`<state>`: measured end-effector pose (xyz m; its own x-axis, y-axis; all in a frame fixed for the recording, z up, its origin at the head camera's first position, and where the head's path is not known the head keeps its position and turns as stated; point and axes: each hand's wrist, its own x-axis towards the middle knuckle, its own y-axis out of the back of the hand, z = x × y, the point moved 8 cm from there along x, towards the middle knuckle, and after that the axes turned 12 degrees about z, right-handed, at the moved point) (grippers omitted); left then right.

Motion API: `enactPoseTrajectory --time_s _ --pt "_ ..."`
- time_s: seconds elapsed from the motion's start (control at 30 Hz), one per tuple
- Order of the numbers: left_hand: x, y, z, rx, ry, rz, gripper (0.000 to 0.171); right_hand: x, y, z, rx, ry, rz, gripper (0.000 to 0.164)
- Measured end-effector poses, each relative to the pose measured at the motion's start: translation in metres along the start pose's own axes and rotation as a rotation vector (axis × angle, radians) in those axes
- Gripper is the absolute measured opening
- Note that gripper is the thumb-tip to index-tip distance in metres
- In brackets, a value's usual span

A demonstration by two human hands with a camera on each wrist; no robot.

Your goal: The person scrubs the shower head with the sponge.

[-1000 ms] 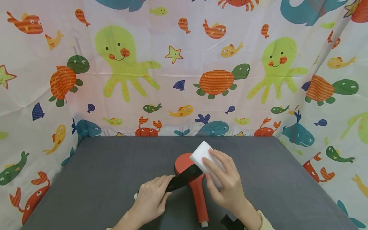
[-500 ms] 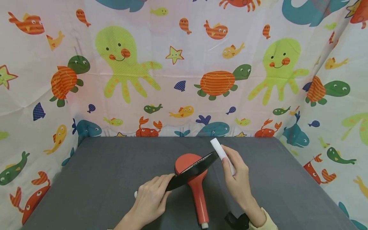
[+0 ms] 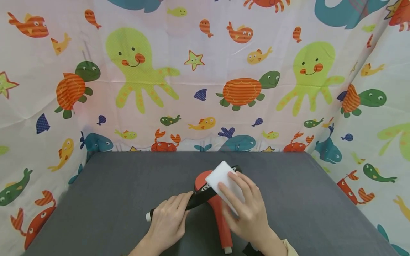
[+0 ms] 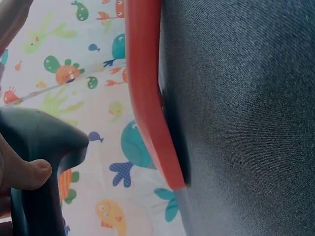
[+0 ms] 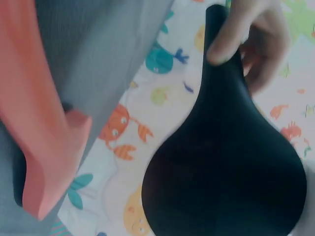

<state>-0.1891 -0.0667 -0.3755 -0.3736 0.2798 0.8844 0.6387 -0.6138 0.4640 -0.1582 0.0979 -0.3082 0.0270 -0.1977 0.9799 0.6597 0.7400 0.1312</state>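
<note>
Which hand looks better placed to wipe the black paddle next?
Probably the right hand: it holds the white sponge at the wide end of the black paddle, while the left hand grips the handle.

The lower paddle (image 3: 220, 217) lies on the table (image 3: 128, 185) before the curtain (image 3: 192, 81), below the raised paddle (image 3: 201, 197) and the block (image 3: 220, 174).

Left hand (image 3: 168, 219) curled in a grip, right hand (image 3: 248, 208) holding (fingers (image 3: 230, 196) parted)

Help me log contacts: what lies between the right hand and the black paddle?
A white block, held in the right hand in front of the black paddle. The head view shows this; contact is unclear.
</note>
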Motion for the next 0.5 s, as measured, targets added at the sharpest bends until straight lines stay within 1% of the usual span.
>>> enactPoseTrajectory --time_s 0.17,0.23,0.27,0.3,0.37,0.4,0.5 --pt "0.001 0.002 0.000 0.031 0.003 0.017 0.050 -0.006 0.003 0.037 -0.069 -0.218 -0.012 0.035" --pt "0.002 0.002 0.000 0.040 0.000 0.024 0.050 -0.010 0.003 0.046 -0.091 -0.272 -0.019 0.037" --pt "0.002 0.002 0.000 0.042 0.000 0.022 0.050 -0.012 0.003 0.047 -0.092 -0.284 -0.021 0.037" --pt "0.002 0.002 0.000 0.045 -0.002 0.025 0.050 -0.013 0.002 0.046 -0.089 -0.284 -0.020 0.037" --pt "0.002 0.002 0.001 0.050 -0.006 0.026 0.050 -0.013 -0.001 0.037 -0.075 -0.252 -0.026 0.037" --pt "0.002 0.002 0.001 0.053 -0.008 0.025 0.050 -0.013 -0.003 0.030 -0.072 -0.218 -0.025 0.036" --pt "0.001 0.001 0.001 0.058 -0.010 0.018 0.049 -0.014 -0.012 0.001 -0.091 -0.075 -0.036 0.033"
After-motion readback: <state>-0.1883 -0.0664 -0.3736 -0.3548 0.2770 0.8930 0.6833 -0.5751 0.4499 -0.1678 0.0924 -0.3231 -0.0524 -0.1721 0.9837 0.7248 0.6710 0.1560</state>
